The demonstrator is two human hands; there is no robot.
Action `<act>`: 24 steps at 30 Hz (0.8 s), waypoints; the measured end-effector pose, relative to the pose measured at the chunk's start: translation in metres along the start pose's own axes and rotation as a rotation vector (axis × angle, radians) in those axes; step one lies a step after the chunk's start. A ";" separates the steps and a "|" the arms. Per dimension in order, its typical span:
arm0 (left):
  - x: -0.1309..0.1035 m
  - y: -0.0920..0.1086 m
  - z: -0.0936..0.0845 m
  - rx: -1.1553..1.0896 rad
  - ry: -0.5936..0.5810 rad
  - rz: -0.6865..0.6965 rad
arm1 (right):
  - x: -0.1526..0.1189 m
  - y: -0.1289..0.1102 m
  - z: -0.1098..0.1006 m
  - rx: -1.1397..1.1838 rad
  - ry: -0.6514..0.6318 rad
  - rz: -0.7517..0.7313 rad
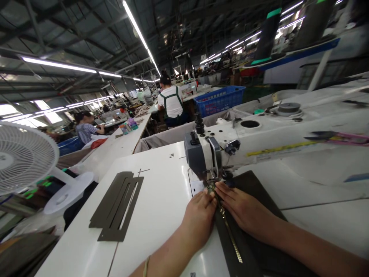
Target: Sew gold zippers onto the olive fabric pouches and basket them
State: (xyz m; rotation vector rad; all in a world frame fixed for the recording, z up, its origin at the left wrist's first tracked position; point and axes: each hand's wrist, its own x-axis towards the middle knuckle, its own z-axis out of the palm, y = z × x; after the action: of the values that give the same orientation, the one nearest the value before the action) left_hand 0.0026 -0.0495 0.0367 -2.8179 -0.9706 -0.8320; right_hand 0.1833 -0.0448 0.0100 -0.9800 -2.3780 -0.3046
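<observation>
A sewing machine [196, 154] stands over the white table, its presser foot coming down just beyond my fingertips. Under it runs a zipper [230, 234] with gold-coloured teeth, lying along a dark olive fabric piece [256, 254]. At the zipper's left side, my left hand [200, 215] is closed, with curled fingers gripping its edge close to the foot. Across the teeth, my right hand [245, 211] lies on the fabric with fingers stretched out flat. The needle tip and the zipper's far end are hidden by the foot and fingers.
Slotted dark olive panels [119, 207] lie stacked left on the table [161, 192]. A white fan [25, 157] stands at far left. Thread snips [337, 137] rest on the machine arm. Beyond are a blue basket [220, 100] and two seated people [172, 102].
</observation>
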 end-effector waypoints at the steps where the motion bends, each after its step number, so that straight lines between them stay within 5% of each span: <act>1: 0.001 -0.001 0.000 0.000 -0.002 0.000 | 0.001 0.001 0.001 0.011 0.006 0.005; 12: -0.007 0.002 -0.002 0.026 0.001 -0.009 | 0.003 -0.004 -0.021 0.231 0.038 0.032; 17: -0.022 0.015 0.001 0.072 0.059 0.008 | -0.009 -0.016 -0.014 -0.043 0.171 -0.012; 24: -0.020 0.017 0.001 0.079 0.028 -0.014 | -0.017 -0.012 -0.002 -0.065 0.056 -0.039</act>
State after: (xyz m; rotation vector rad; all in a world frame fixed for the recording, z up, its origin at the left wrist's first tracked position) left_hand -0.0003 -0.0741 0.0283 -2.7296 -0.9977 -0.8132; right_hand 0.1860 -0.0638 0.0022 -0.9425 -2.3514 -0.4215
